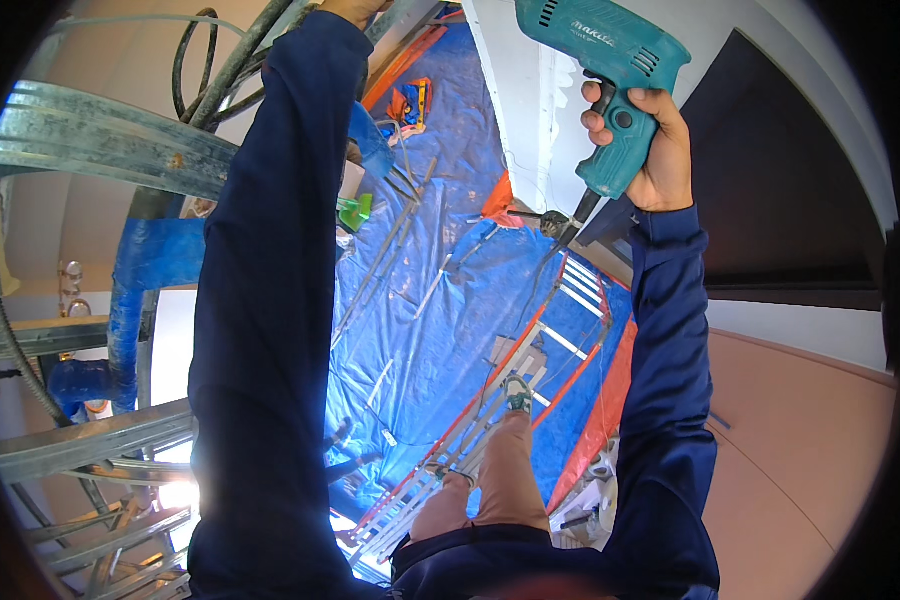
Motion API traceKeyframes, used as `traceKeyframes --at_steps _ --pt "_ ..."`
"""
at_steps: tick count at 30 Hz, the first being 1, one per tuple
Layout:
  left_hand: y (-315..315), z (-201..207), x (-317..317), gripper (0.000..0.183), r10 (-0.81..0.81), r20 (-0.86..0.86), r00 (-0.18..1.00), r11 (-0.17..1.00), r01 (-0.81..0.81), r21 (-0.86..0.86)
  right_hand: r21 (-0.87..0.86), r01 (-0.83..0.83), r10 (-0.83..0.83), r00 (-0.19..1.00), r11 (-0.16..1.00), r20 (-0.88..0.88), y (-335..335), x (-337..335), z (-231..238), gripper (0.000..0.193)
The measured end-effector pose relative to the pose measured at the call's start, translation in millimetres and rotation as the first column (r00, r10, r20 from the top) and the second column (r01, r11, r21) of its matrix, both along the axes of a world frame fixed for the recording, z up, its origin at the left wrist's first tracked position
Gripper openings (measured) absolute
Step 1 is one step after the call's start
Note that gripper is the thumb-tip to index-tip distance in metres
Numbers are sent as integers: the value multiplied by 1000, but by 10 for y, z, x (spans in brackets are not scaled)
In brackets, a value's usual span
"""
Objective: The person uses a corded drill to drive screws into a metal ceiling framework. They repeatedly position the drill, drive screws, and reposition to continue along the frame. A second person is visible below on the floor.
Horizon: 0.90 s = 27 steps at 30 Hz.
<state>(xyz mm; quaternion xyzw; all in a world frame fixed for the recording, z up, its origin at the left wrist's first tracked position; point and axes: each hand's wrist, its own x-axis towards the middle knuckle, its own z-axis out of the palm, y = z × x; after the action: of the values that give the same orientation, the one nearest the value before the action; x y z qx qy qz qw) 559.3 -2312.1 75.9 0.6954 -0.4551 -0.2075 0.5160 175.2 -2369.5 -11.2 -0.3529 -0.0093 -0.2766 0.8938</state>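
My right hand [665, 150] is wrapped round the handle of a teal corded power drill [615, 45], raised at the upper right beside a white panel edge [505, 75]. The drill's front end runs out of view at the top, so its tip is hidden. From the handle a black cord [587, 208] hangs down. My left arm reaches up to the top edge, where only part of my left hand [355, 8] shows. It is near a metal profile [400, 22]; its fingers are cut off from view.
I stand on a ladder [500, 385] with orange rails. Blue tarp [420, 290] covers the floor below, with loose metal strips [435, 285] on it. Metal channels [100, 135], cables [235, 65] and blue-wrapped pipe [135, 290] crowd the left. A dark recess [795, 190] lies at the right.
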Motion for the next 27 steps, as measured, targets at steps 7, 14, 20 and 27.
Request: traceKeyframes --at_steps 7,14,20,27 --pt "3 -8 4 23 -45 -17 999 998 44 -37 50 -28 26 999 998 47 12 19 -30 42" --pt "-11 -46 46 20 -73 -54 996 996 70 -48 30 10 -11 1000 999 27 39 32 -19 41" --pt "-11 -62 71 20 -84 -66 994 995 81 -53 55 -3 2 1000 998 29 53 31 -18 41" --pt "20 5 -48 20 -74 -87 993 997 73 -21 67 -32 28 998 997 53 46 58 -49 41"
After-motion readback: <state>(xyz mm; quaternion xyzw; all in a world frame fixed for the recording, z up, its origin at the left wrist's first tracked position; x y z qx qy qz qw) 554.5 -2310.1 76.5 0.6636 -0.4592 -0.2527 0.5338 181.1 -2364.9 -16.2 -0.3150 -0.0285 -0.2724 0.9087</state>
